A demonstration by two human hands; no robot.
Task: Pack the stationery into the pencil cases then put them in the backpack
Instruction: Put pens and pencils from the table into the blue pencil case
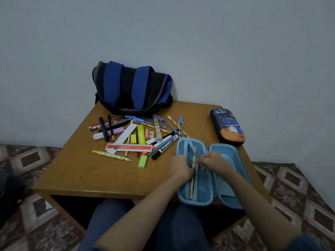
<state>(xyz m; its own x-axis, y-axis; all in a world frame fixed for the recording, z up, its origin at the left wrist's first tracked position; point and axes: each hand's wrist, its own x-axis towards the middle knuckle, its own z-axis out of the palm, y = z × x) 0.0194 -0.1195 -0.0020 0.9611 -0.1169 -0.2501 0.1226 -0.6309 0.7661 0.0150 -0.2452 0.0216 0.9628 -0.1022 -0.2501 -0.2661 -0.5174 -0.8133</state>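
Here a person sits at a small wooden table [81, 171] with both hands close together over a light blue pencil case [232, 154], which lies opened flat at the table's near right edge. The left hand [181, 166] has its fingers curled around a yellow patterned pencil [191, 187], whose lower part lies along the left half of the case beside the mesh pocket [201, 185]. The right hand [211, 159] is curled with its fingertips at the pencil's upper part; whether it pinches the pencil or the pocket's edge, I cannot tell.

The rest of the stationery lies in a loose heap in the middle of the table: a red ruler [129, 147], a black marker [165, 146], a yellow highlighter [141, 134], a green eraser [142, 161], and assorted pens and pencils. A second pencil case [228, 126], dark blue with an orange end, sits closed near the far right corner, well apart from the heap. The black and blue backpack [132, 89] rests at the far edge against the wall.
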